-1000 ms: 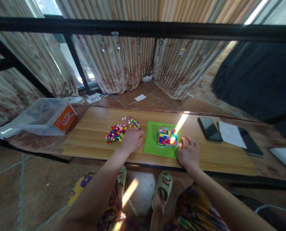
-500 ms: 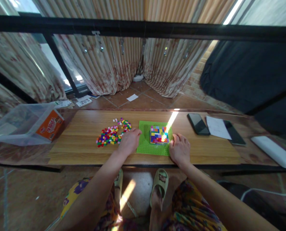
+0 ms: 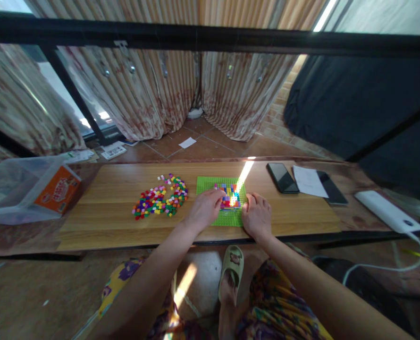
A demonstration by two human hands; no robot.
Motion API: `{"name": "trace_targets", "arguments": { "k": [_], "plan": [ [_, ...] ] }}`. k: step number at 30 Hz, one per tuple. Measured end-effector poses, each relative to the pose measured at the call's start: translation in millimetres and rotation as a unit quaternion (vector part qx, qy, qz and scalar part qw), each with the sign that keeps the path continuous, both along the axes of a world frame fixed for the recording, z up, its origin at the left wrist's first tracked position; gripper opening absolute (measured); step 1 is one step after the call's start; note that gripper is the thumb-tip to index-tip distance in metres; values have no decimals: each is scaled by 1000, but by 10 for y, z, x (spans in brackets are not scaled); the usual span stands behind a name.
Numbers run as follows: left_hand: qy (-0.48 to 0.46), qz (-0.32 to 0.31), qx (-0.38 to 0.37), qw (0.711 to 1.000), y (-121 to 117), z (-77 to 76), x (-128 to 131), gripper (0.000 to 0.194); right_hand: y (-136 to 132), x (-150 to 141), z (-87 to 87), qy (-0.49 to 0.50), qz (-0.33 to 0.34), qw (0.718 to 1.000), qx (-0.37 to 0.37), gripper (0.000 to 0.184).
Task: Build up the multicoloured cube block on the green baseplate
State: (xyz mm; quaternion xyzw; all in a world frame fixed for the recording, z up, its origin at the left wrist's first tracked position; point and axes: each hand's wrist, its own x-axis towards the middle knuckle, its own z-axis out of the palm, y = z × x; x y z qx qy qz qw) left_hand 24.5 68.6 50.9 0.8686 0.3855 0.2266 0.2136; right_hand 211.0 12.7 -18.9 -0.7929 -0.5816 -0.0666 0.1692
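A green baseplate [image 3: 210, 185] lies on the wooden table [image 3: 107, 208], carrying a multicoloured block of small bricks [image 3: 229, 195]. My left hand [image 3: 205, 210] rests on the plate with its fingers curled against the block's left side; what its fingertips pinch is too small to name. My right hand [image 3: 256, 216] sits on the plate's right front corner, fingers curled beside the block. A pile of loose coloured bricks [image 3: 159, 201] lies left of the plate.
A clear plastic bin [image 3: 4, 189] with an orange box [image 3: 57, 190] stands at the table's left end. Two dark phones [image 3: 282, 177] and a sheet of paper [image 3: 309, 181] lie to the right, then a white power strip [image 3: 387, 211]. My slippered foot [image 3: 231, 271] shows below.
My left hand has moved right from the loose brick pile onto the baseplate, up against the block. The camera has swung, shifting the scene leftward. My right hand stays at the plate's right side.
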Motion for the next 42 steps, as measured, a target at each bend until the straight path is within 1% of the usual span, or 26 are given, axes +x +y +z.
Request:
{"name": "trace_targets", "arguments": {
  "k": [3, 7, 14, 18, 21, 23, 27, 31, 35, 38, 42],
  "plan": [
    [16, -18, 21, 1000, 14, -45, 22, 25, 1, -3, 3, 3, 1, 1000, 8, 36],
    [32, -18, 38, 999, 13, -64, 64, 27, -2, -6, 2, 0, 1, 1000, 10, 35],
    [81, 14, 59, 995, -75, -4, 170, 22, -2, -9, 6, -6, -7, 1000, -3, 36],
    [114, 28, 80, 990, -128, 23, 222, 23, -5, -14, 18, -3, -7, 1000, -4, 36],
    [136, 45, 106, 984, -146, 36, 231, 23, -4, -16, 17, -1, -7, 1000, -3, 36],
    [137, 45, 115, 983, -141, 36, 221, 20, 0, -15, 9, -2, -9, 1000, -3, 35],
    [97, 37, 100, 990, -94, 0, 183, 15, 8, -7, -14, -5, -10, 1000, -2, 35],
    [7, 41, 73, 996, -13, -37, 126, 14, 10, -4, -20, -6, -10, 1000, -2, 35],
    [-64, 45, 35, 996, 62, -33, 44, 14, 7, -6, -9, -4, -8, 1000, -1, 35],
    [-87, 37, 25, 995, 79, -23, 2, 15, 4, -7, -3, -2, -9, 1000, -3, 35],
    [-83, 16, 27, 996, 58, -12, -3, 18, 4, -9, -5, -1, -10, 1000, -3, 35]
  ]
}}
